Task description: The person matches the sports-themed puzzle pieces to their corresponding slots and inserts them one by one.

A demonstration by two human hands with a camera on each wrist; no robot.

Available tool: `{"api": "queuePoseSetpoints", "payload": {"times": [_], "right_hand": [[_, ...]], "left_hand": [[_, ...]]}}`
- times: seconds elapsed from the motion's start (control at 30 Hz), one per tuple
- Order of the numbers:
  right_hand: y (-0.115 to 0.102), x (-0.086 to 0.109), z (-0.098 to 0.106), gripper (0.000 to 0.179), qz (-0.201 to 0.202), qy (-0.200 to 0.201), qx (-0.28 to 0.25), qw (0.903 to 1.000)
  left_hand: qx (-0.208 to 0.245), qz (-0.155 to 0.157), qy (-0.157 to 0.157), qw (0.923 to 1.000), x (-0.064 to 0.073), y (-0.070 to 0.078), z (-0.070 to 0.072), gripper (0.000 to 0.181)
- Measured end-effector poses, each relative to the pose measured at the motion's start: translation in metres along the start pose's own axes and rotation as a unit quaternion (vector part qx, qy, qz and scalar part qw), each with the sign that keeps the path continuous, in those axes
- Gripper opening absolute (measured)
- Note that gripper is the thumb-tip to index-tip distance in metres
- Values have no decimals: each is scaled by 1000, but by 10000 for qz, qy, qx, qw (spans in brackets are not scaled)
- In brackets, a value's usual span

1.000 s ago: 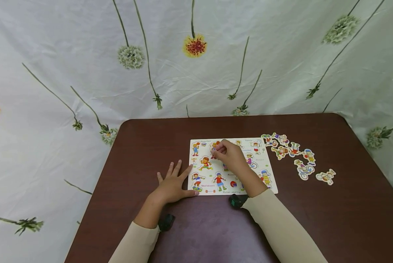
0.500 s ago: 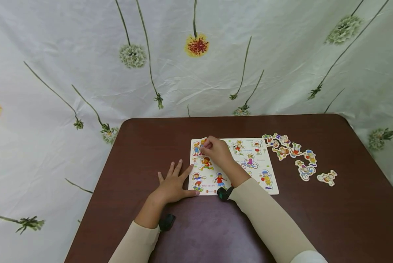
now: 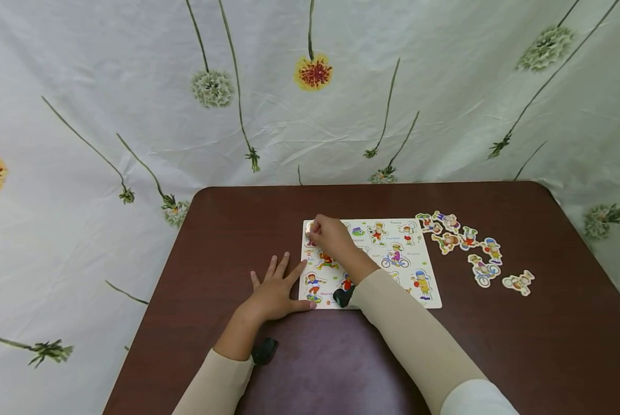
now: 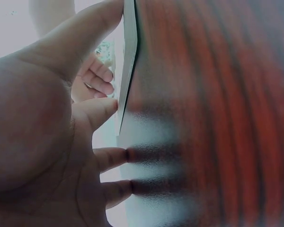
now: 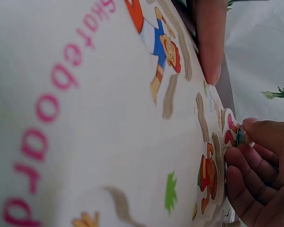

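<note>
A white puzzle board [image 5: 113,123] printed with sporting figures lies on the table. My right hand [image 3: 335,239] is over its upper left corner. In the right wrist view, the thumb and fingers pinch a small figure-shaped puzzle piece [image 5: 231,131] with pink shoes at the board's surface; the hand covers part of it. My left hand [image 3: 275,295] lies with spread fingers at the board's left edge, thumb at the lower left corner. In the left wrist view, the thumb and index finger touch the board's edge [image 4: 128,61], while other fingertips rest on the table.
Several loose puzzle pieces [image 3: 468,237] lie to the right of the board, one bicycle-shaped piece [image 3: 519,282] farthest out. The dark brown table [image 3: 226,230] has rounded far corners. A flowered cloth [image 3: 268,115] hangs behind it.
My right hand has moved left across the board, from its upper middle to the upper left corner, with the puzzle piece. My left hand has stayed in place.
</note>
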State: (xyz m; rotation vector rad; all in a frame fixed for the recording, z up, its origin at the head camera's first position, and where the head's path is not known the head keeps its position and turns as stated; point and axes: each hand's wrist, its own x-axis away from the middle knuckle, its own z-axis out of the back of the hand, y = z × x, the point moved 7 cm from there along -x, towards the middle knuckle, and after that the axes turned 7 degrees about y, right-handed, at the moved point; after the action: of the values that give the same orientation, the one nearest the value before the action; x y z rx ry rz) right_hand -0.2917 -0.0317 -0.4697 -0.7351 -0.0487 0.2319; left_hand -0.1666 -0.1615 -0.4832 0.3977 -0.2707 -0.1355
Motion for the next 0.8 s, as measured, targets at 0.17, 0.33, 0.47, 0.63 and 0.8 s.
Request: {"api": "queuePoseSetpoints", "payload": {"times": [0.17,0.33,0.47,0.63,0.8], "right_hand": [[1,-3,-6,15,-29,-284,279,9992],[1,-4,-9,16,-34,-447,373,9983],[0,-4,-10,16,-70,-432,416,9982],[0,-3,-9,16,-118,-388,504,9979],[1,-3,-8,15,-118,-337,543,9979]], "left_hand": [[16,1,-23,10000,0,1,-1,99],[-31,22,2,10000,-1,0,-1,98],[-71,27,7,10000,-1,-1,-1,98],[-40,10,8,10000,-2,-1,-1,99],[-41,2,-11,10000,-1,-1,-1,99]]}}
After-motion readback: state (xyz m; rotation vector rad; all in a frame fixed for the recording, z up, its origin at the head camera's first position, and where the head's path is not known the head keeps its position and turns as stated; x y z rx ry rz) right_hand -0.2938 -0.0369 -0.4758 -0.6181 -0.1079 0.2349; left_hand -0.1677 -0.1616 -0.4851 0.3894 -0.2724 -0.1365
